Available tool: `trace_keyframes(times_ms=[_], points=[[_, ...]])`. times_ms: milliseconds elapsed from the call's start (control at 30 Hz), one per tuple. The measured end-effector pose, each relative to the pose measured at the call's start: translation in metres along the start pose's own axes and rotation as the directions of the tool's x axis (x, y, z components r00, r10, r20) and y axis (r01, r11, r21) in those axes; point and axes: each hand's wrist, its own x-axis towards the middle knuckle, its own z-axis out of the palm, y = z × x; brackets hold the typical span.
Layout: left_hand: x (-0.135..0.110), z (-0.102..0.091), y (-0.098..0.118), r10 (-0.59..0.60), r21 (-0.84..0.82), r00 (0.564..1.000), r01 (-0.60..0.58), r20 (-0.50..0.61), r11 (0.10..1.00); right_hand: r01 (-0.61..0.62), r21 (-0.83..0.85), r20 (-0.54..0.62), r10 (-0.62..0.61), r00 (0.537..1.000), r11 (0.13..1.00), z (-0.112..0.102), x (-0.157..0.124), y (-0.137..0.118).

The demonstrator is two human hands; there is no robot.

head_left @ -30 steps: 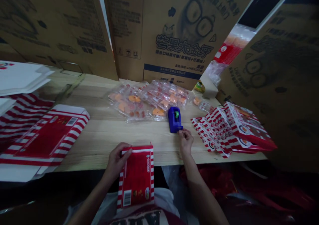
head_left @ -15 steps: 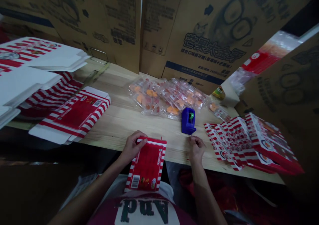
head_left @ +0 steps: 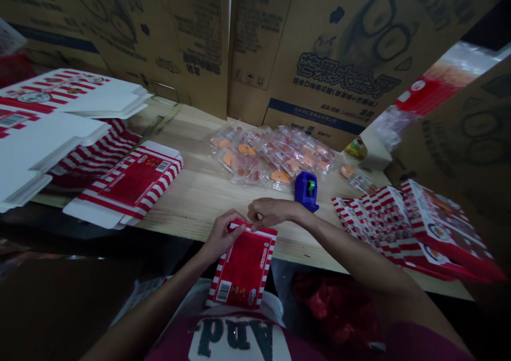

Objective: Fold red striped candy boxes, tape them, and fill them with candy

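Note:
A red and white striped carton (head_left: pixel 242 268) leans from my lap against the front edge of the wooden table (head_left: pixel 199 190). My left hand (head_left: pixel 222 236) grips its top left corner, fingers closed on it. My right hand (head_left: pixel 270 212) has come across to the carton's top edge, its fingers pinched together there; what they hold is too small to make out. A blue tape dispenser (head_left: pixel 306 190) with a green roll stands just right of my right hand.
Clear packets of orange sweets (head_left: pixel 271 158) lie at the table's back. Flat striped cartons (head_left: pixel 128 182) are stacked at left, with more flat cartons (head_left: pixel 407 225) fanned out at right. Large brown cardboard boxes (head_left: pixel 327 57) wall in the back and right side.
My right hand left the spot by the tape dispenser and moved left to the carton's top edge. My left hand stayed on the carton. The camera shifted slightly.

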Motion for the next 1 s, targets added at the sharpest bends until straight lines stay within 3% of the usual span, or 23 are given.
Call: trace_keyframes(times_ms=[133,267,333,400,533,567,633,733,800,833,933,1000], points=[[-0.002,-0.003,0.001,-0.024,0.006,1.000,0.024,-0.008,1.000,-0.101,-0.029,-0.047,0.099,0.994,0.995,0.002,0.006,0.001],[-0.002,-0.006,0.008,-0.018,-0.020,1.000,0.018,-0.009,1.000,-0.125,0.317,-0.025,0.140,0.990,0.940,0.010,0.004,0.017],[-0.005,-0.006,0.011,-0.022,-0.055,1.000,0.022,0.000,0.998,-0.102,0.565,0.063,0.081,0.995,0.819,0.020,0.003,0.027],[-0.009,-0.003,0.012,-0.082,-0.136,0.997,0.082,0.007,0.987,-0.095,0.769,0.125,-0.003,0.992,0.633,0.034,0.003,0.033],[-0.021,0.001,0.014,-0.297,-0.402,0.951,0.308,0.092,0.862,-0.095,0.962,0.103,-0.016,0.995,0.256,0.062,0.003,0.030],[-0.023,0.000,0.018,-0.323,-0.437,0.938,0.345,0.128,0.831,-0.081,0.976,0.083,0.002,0.997,0.204,0.066,0.002,0.028],[-0.024,-0.008,0.033,-0.327,-0.437,0.933,0.360,0.153,0.824,-0.039,0.983,0.028,0.065,0.997,0.178,0.065,-0.004,0.025],[-0.021,-0.025,0.067,-0.202,-0.266,0.979,0.205,0.039,0.942,0.036,0.953,-0.102,0.207,0.973,0.300,0.051,-0.022,0.022],[-0.019,-0.030,0.088,-0.001,-0.062,1.000,0.000,-0.014,0.998,0.077,0.932,-0.196,0.311,0.930,0.354,0.042,-0.038,0.020],[-0.020,-0.027,0.093,0.127,0.038,0.992,-0.127,-0.009,0.991,0.093,0.937,-0.219,0.362,0.906,0.336,0.040,-0.045,0.020],[-0.022,-0.004,0.081,0.450,0.243,0.882,-0.470,0.136,0.848,0.109,0.984,-0.162,0.443,0.882,0.142,0.048,-0.055,0.021],[-0.024,0.012,0.057,0.465,0.302,0.833,-0.546,0.301,0.782,0.115,0.989,-0.145,0.440,0.886,0.095,0.060,-0.051,0.025]])
